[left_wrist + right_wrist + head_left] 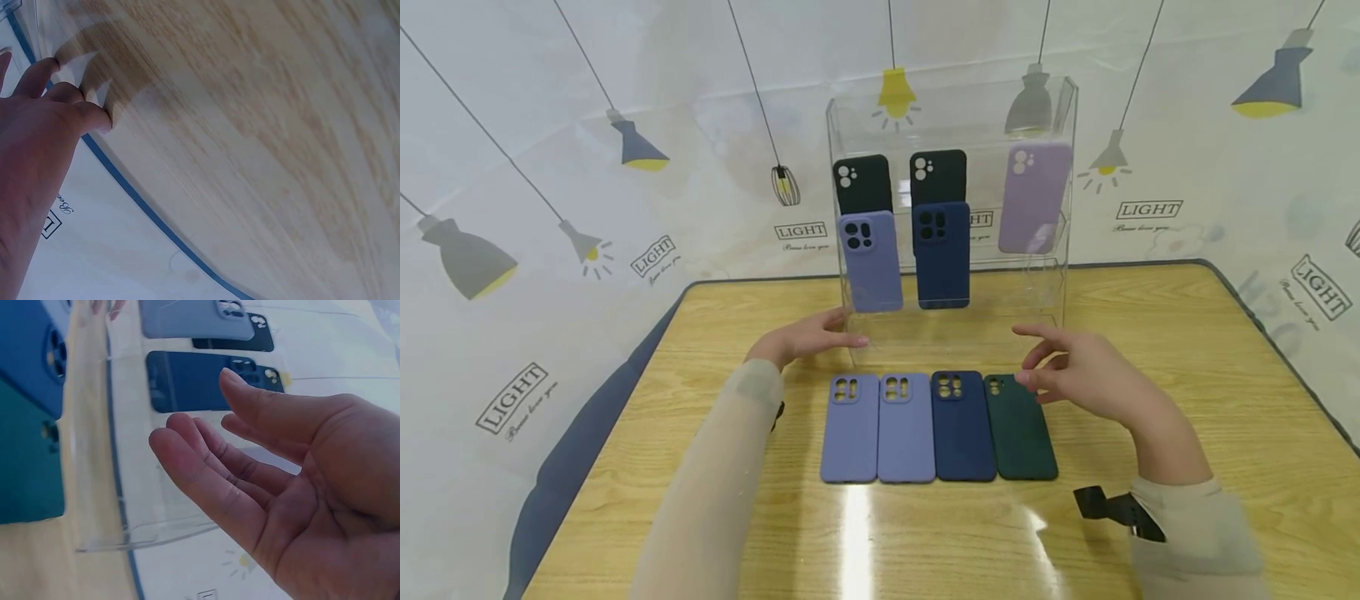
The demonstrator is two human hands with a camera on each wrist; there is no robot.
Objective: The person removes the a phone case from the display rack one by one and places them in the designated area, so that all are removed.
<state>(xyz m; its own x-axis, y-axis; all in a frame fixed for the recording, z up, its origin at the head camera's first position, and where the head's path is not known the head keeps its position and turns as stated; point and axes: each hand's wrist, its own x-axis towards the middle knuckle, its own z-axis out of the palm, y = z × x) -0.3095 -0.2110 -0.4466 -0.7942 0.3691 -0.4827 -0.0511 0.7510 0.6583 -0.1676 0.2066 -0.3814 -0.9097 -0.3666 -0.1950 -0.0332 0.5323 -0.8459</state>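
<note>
We judge the step as filling the clear rack (985, 258); the next move probably calls for pinching one of four phone cases (958, 437) lying before it. We see the right hand (1078, 371) empty, fingers loosely bent, before the rack's right end; whether the left hand (805, 337), at its lower-left edge, grips, we cannot tell.

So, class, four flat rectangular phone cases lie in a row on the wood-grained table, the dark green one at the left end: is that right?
The end is wrong: the dark green rectangular phone case lies at the row's right end, as the head view shows.
</note>
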